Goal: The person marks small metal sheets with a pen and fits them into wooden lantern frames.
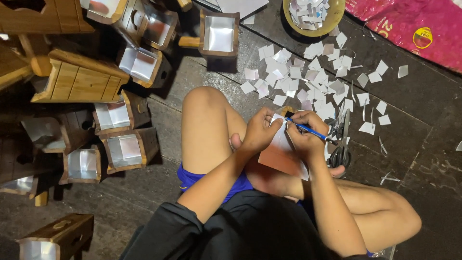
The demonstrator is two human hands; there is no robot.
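I sit on the floor with my knees bent. My left hand (260,131) pinches the top edge of a white paper sheet (281,154) resting against my leg. My right hand (305,137) grips a blue pen (313,132) with its tip at the top of the sheet, close to my left fingers. Part of the sheet looks orange-tinted in shadow. Black-handled scissors (340,144) lie on the floor just right of my right hand.
Several small white paper squares (308,79) are scattered on the dark floor ahead. A yellow bowl (332,17) of paper bits stands at the top. Wooden boxes lined with shiny foil (126,149) pile up at the left. A pink sack (423,26) lies top right.
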